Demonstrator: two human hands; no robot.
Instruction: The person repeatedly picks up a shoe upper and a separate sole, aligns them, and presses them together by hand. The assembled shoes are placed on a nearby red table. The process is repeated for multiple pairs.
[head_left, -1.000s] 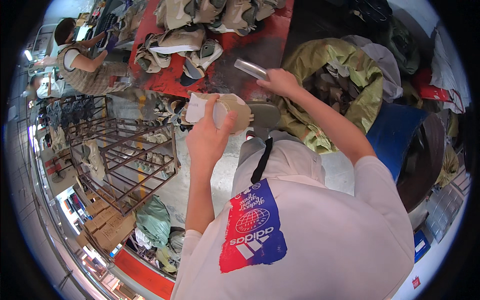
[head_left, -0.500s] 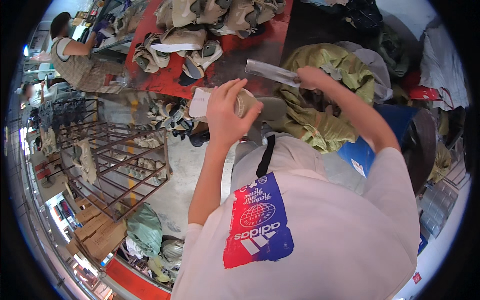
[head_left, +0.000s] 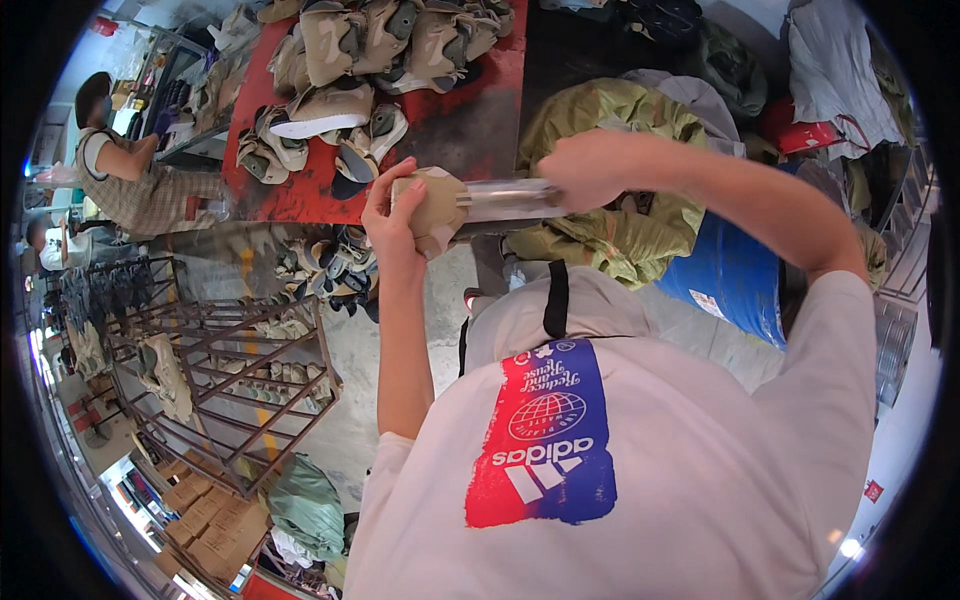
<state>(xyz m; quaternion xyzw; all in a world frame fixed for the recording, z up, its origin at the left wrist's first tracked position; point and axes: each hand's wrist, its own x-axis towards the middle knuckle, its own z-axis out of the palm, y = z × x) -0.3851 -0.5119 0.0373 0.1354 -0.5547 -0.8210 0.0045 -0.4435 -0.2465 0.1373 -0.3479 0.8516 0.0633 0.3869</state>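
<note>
Above the near edge of the red table (head_left: 300, 205), my left hand (head_left: 393, 222) grips a beige shoe upper (head_left: 436, 210), fingers curled round its side. My right hand (head_left: 590, 172) is wrapped round one end of a long, shiny metal bar (head_left: 508, 200), shaped somewhat like a shoehorn. The bar lies roughly level, its far end meeting the right side of the shoe upper. Whether the tip goes inside cannot be made out. More beige shoes (head_left: 335, 110) lie piled on the table beyond my hands.
A yellow-green woven sack (head_left: 600, 240) and a blue drum (head_left: 725, 265) stand at my right. Left of me is a brown metal rack (head_left: 240, 400) with shoes on it, near cardboard boxes (head_left: 215, 525). A person (head_left: 140, 175) stands at the far left.
My right hand has swung the metal bar left and down against the shoe upper. My left hand has turned the upper and moved slightly left. The whole view has shifted.
</note>
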